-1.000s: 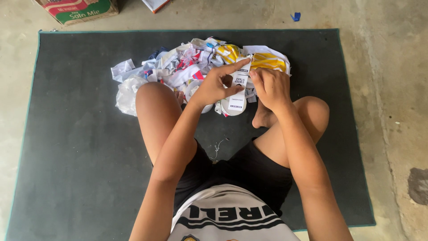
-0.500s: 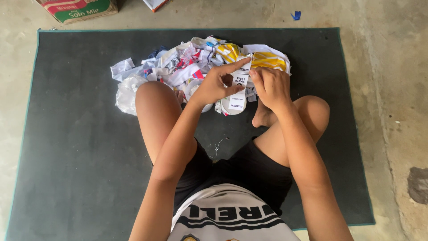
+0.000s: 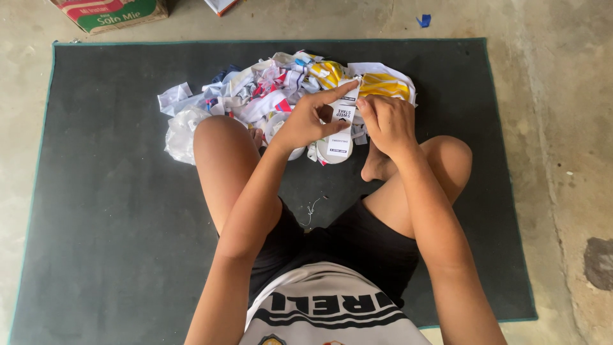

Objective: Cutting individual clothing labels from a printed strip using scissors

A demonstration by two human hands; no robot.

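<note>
I sit cross-legged on a dark grey mat point(image 3: 115, 211). Both hands hold a white paper tag point(image 3: 340, 124) with black print, attached to a white sock beneath it. My left hand point(image 3: 306, 121) pinches the tag's left edge, index finger stretched along its top. My right hand point(image 3: 386, 124) grips the tag's right side, fingers curled. Just beyond the hands lies a pile of small socks and packaging point(image 3: 268, 89), white with red, blue and yellow pieces.
A cardboard box point(image 3: 112, 13) stands past the mat's far left corner, another object point(image 3: 220, 5) beside it. A blue scrap point(image 3: 423, 20) lies on the concrete floor. A bit of thread point(image 3: 313, 207) rests on the mat between my legs.
</note>
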